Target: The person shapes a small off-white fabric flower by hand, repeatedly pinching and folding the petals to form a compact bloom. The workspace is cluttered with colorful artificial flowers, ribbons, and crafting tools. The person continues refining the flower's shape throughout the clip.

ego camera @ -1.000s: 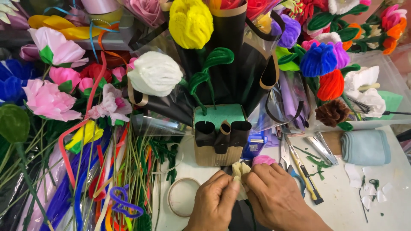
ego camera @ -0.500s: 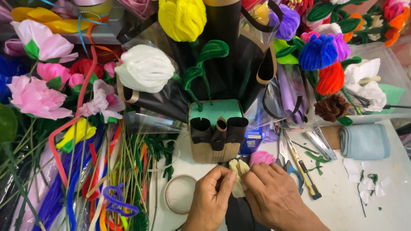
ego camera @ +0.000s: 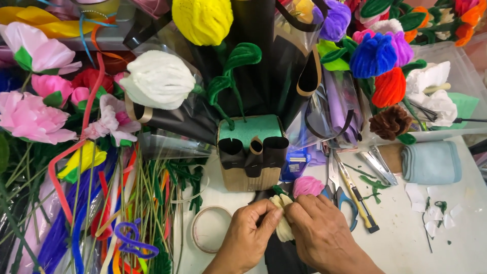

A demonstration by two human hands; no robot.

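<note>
My left hand (ego camera: 251, 231) and my right hand (ego camera: 322, 228) meet low in the middle of the head view. Between their fingertips they pinch a small cream fuzzy flower piece (ego camera: 282, 220), which lies over a black sheet (ego camera: 278, 256). Just beyond my right hand sits a pink fuzzy ball (ego camera: 307, 185) with a bit of green stem beside it. A cardboard holder (ego camera: 251, 152) with a green top and black rolled tubes stands right behind the hands.
A roll of tape (ego camera: 212, 229) lies left of my left hand. Scissors (ego camera: 337, 189), a craft knife (ego camera: 359, 200) and metal clips (ego camera: 379, 165) lie to the right, near a folded blue cloth (ego camera: 431, 162). Fuzzy-wire flowers crowd the back; loose coloured stems (ego camera: 101, 213) fill the left.
Both hands stay on the cream piece, with only small shifts of the fingers. The view has tilted slightly downward.
</note>
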